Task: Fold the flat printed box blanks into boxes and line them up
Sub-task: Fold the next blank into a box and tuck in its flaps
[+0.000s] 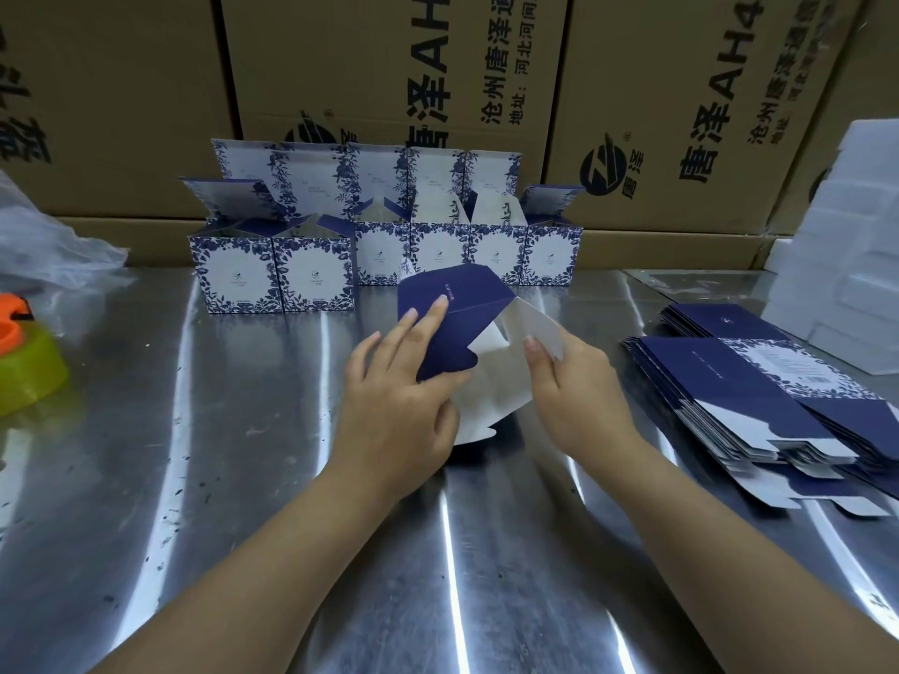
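Both hands are on one half-opened navy blue cardboard box blank (457,304) with a white inside, held over the middle of the shiny steel desk (243,479). The left hand (399,406) has its fingers laid flat on the navy panel with the thumb tucked under a flap, so it's pinching that side. The right hand (576,386) pinches the edge of a white flap sticking out on the other side.

Just behind it sit the finished blue-and-white floral printed boxes (496,255), lids up: two in front on the left and four in a row further back. To the right is a fanned-out stack of flat navy box blanks (729,377), with a pile of white foam blocks (846,245) behind it. Brown cardboard cartons with black print (379,65) wall off the back. On the far left there's a crumpled clear plastic bag (53,250) and an orange and yellow-green plastic thing (19,367), can't tell what.
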